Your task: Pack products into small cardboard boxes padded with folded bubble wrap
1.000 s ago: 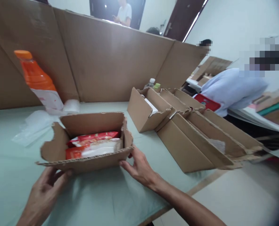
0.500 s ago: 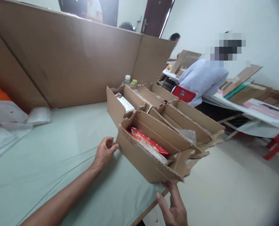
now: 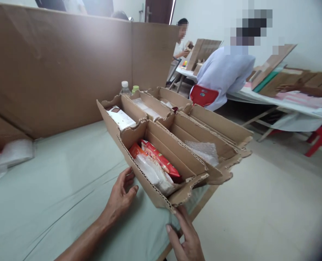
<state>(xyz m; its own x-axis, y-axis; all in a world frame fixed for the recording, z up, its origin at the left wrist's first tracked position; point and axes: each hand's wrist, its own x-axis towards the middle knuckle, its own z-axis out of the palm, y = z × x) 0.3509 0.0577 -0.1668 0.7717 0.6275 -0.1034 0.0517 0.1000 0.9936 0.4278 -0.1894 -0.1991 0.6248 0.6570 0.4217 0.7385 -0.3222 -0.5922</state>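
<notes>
An open cardboard box (image 3: pixel 150 179) holds red and white snack packets (image 3: pixel 155 165). It stands at the table's right edge, pushed against a row of similar open boxes (image 3: pixel 215 141). My left hand (image 3: pixel 120 195) rests on the box's near left side, fingers curled against the cardboard. At the box's near corner, my right hand (image 3: pixel 186 237) touches it from below with fingers stretched out.
The table (image 3: pixel 54 195) has a pale green cover, and a tall cardboard screen (image 3: pixel 68 69) stands behind it. Two bottles (image 3: pixel 125 88) stand behind the boxes. Clear plastic bags (image 3: pixel 11 154) lie at the left. A person in a pale shirt (image 3: pixel 223 74) sits at the right; floor lies beyond the table edge.
The box with the packets went from the middle of the table to the right edge, against the row of boxes. Both hands followed it, and the view swung right.
</notes>
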